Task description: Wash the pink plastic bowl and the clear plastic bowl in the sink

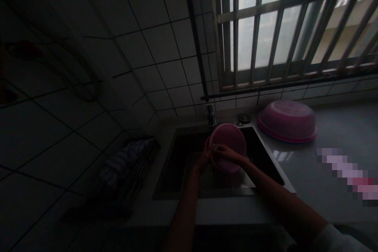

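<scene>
A pink basin (232, 138) is tilted on its side over the metal sink (171, 165), its open side facing me. My left hand (206, 156) grips the basin's rim on the left, with the fingers partly behind it. My right hand (226, 153) reaches across the basin's opening to the same side of the rim, its fingers closed together. A small greenish patch shows at its fingertips, too dark to make out. The faucet (210, 117) stands just behind the basin.
A larger pink basin (288, 120) lies upside down on the counter (333, 126), right of the sink. A round drain cover (244, 118) sits behind the sink. Striped cloth (126, 157) lies over a dark rack (144, 165) at left. A barred window (274, 27) rises behind the counter.
</scene>
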Demonstrator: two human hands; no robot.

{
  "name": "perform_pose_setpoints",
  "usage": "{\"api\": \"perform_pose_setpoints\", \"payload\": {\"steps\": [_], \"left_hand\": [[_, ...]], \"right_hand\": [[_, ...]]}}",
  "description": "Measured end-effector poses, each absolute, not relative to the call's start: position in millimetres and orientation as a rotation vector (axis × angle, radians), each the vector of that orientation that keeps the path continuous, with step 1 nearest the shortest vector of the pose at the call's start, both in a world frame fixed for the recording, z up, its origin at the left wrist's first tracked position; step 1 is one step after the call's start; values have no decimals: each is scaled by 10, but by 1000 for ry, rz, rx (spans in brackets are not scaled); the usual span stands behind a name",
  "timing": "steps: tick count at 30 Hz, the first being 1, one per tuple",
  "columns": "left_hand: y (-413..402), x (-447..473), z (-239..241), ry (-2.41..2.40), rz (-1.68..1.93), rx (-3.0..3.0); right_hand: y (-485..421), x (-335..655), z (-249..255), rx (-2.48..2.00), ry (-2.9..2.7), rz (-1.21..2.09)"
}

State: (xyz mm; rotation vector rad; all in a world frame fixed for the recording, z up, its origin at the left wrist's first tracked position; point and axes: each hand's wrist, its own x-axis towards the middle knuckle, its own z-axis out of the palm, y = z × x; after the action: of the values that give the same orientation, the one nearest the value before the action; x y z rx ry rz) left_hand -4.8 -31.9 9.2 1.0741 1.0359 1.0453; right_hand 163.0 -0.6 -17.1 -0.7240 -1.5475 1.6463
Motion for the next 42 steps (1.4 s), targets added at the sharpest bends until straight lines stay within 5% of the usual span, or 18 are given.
{"api": "perform_pose_setpoints", "payload": {"steps": [11, 21, 31, 38, 42], "left_hand": [[-299, -9, 84, 978, 1042, 1262], [-283, -46, 144, 1090, 1172, 1200], [-214, 8, -18, 996, 1102, 1258], [-212, -56, -50, 1116, 1114, 1267], [-209, -10, -24, 1101, 1137, 1294]], "right_hand": [[80, 1749, -61, -844, -1303, 1337], [-103, 1463, -269, -684, -1633, 1755], [220, 1786, -99, -945, -1162, 1243], [13, 1517, -251, -669, -1535, 1580], [116, 1601, -252, -768, -1385, 1477]]}}
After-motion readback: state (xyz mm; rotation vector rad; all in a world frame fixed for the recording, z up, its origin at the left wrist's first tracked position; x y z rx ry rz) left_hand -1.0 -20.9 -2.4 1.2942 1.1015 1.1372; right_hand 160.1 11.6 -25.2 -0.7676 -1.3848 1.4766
